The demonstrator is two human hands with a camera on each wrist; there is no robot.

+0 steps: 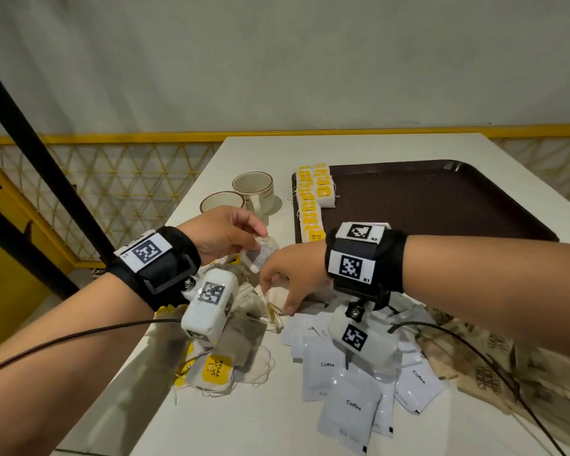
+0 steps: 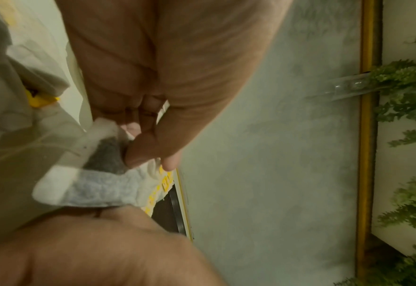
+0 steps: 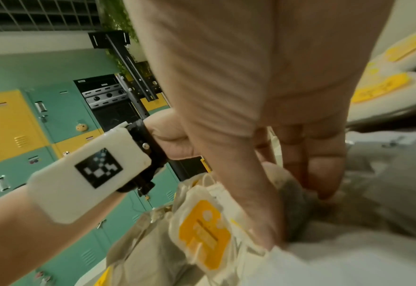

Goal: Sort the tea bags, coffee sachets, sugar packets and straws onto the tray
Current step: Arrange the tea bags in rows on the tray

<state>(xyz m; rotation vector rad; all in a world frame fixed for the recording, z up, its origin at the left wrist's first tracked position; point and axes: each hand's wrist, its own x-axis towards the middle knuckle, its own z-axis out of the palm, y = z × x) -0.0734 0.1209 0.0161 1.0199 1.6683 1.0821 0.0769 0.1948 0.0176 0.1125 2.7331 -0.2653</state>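
Note:
My left hand (image 1: 260,239) pinches a white tea bag (image 1: 261,257) between thumb and fingers and holds it up above the table's left side. In the left wrist view the thumb presses on that tea bag (image 2: 99,185). Just below it my right hand (image 1: 277,301) reaches down into a loose pile of tea bags (image 1: 244,311). Its thumb and straight fingers (image 3: 324,174) stand on either side of a dark-filled bag (image 3: 292,201). The brown tray (image 1: 441,199) lies at the back right, with rows of yellow-tagged tea bags (image 1: 310,205) along its left edge.
White coffee sachets (image 1: 352,406) lie fanned out near the front. Brown paper packets (image 1: 474,366) are heaped at the right. Two cream cups (image 1: 254,189) stand left of the tray. The table's left edge (image 1: 178,205) drops away beside a yellow railing.

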